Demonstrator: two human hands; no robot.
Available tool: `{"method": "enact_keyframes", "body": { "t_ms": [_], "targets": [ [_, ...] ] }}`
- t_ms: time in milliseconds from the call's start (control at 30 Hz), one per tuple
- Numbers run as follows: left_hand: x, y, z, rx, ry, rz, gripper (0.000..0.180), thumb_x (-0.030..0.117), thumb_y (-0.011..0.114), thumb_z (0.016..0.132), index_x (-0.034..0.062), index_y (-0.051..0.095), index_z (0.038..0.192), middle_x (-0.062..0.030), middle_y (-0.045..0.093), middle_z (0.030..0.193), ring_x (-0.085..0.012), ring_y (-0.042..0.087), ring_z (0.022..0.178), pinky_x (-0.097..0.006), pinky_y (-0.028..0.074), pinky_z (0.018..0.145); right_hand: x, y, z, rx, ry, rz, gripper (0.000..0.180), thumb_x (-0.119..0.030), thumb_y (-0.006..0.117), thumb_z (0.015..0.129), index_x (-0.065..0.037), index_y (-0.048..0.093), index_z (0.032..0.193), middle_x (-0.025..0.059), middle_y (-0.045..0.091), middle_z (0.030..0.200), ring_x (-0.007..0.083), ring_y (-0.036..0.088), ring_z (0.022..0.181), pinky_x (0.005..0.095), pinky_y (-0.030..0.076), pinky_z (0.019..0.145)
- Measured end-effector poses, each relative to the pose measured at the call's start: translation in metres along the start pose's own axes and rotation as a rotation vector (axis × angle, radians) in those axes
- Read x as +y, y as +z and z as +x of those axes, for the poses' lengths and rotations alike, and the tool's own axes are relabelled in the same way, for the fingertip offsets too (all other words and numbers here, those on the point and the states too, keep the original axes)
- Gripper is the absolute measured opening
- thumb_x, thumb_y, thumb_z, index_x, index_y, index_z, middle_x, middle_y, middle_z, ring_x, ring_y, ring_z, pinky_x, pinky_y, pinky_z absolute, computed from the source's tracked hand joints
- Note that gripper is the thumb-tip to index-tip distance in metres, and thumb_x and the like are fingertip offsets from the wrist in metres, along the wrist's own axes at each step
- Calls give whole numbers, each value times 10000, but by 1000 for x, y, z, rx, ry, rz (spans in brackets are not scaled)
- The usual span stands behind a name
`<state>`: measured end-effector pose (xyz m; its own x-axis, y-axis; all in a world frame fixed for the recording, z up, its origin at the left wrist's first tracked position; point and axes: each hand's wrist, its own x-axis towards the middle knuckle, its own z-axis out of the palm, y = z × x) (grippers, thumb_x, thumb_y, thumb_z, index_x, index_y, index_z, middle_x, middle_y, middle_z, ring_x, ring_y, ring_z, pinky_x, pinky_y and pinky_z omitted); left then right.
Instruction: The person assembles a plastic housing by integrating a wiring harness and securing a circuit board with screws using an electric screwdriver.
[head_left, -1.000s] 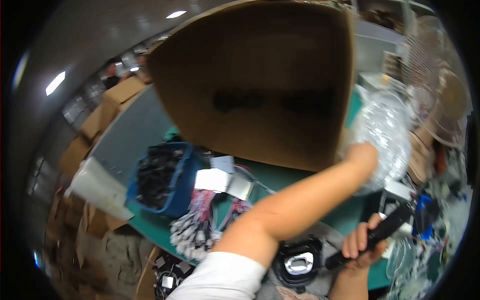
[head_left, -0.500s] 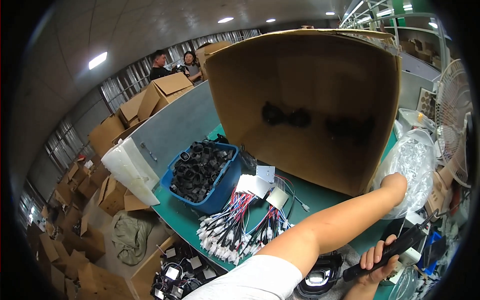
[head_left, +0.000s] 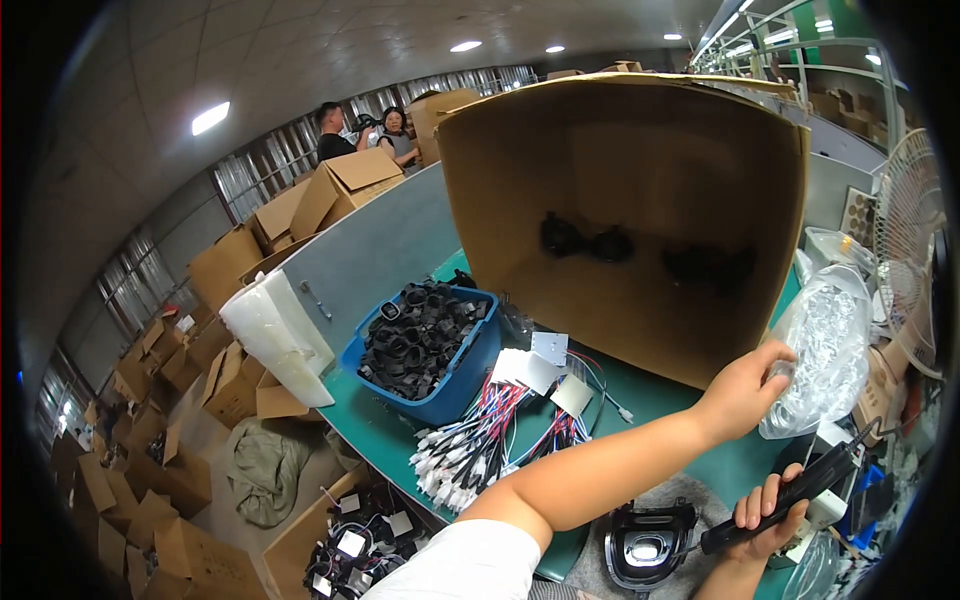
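My left arm stretches across the bench to the right. Its hand (head_left: 740,392) pinches a small clear plastic piece (head_left: 783,372) beside a clear bag (head_left: 825,345) filled with shiny transparent parts. Lower right, my right hand (head_left: 770,515) is wrapped round a black electric screwdriver (head_left: 800,490), whose cord leaves at the upper end. The screwdriver's thin bit points left, close to a black lamp unit (head_left: 648,545) with a bright lens. That unit lies on a grey cloth (head_left: 690,490) at the bench's near edge.
A large open carton (head_left: 630,290) holds dark parts. A blue bin (head_left: 425,400) of black rings and bundled wire connectors (head_left: 460,465) stand left of my arm. A fan (head_left: 905,240) is at right. Two people stand behind cartons (head_left: 335,190) at the far left.
My left hand has come out of the clear bag, moving left and nearer, with a small clear piece in its fingers. My right hand keeps hold of the screwdriver.
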<state>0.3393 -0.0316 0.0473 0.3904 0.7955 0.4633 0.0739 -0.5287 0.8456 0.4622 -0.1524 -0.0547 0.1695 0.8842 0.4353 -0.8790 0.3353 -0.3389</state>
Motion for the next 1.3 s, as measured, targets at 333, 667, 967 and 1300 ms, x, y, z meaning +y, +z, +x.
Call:
{"method": "enact_keyframes", "body": {
  "t_ms": [333, 667, 967, 1300],
  "targets": [
    [20, -50, -93, -58, -179, -381, 251, 137, 551, 968, 37, 495, 1191, -44, 613, 951, -97, 591, 859, -251, 502, 747, 4, -1, -2, 45, 15, -48, 477, -416, 582, 937, -63, 348, 1155, 19, 433, 694, 105, 475, 469, 248, 463, 421],
    [29, -65, -118, -16, -168, -333, 232, 156, 583, 959, 14, 501, 1123, -46, 635, 928, -96, 614, 833, -251, 514, 739, 7, -7, 2, -30, 34, -31, 397, -365, 522, 980, -64, 387, 1201, 23, 431, 722, 100, 452, 500, 243, 442, 456],
    [32, -64, -130, 24, -160, -372, 219, 154, 585, 958, 11, 501, 1101, -59, 644, 929, -96, 615, 816, -249, 511, 736, 5, -7, -1, 7, 34, -21, 429, -386, 544, 964, -67, 386, 1203, 24, 433, 717, 101, 461, 492, 252, 455, 445],
    [10, -72, -140, 45, -150, -332, 210, 56, 531, 963, 39, 518, 1173, -74, 607, 1031, -163, 633, 980, -282, 547, 740, -1, -4, 4, -75, 94, 7, 449, -396, 616, 921, -82, 392, 1151, 22, 448, 718, 116, 457, 496, 264, 432, 445]
  ]
}}
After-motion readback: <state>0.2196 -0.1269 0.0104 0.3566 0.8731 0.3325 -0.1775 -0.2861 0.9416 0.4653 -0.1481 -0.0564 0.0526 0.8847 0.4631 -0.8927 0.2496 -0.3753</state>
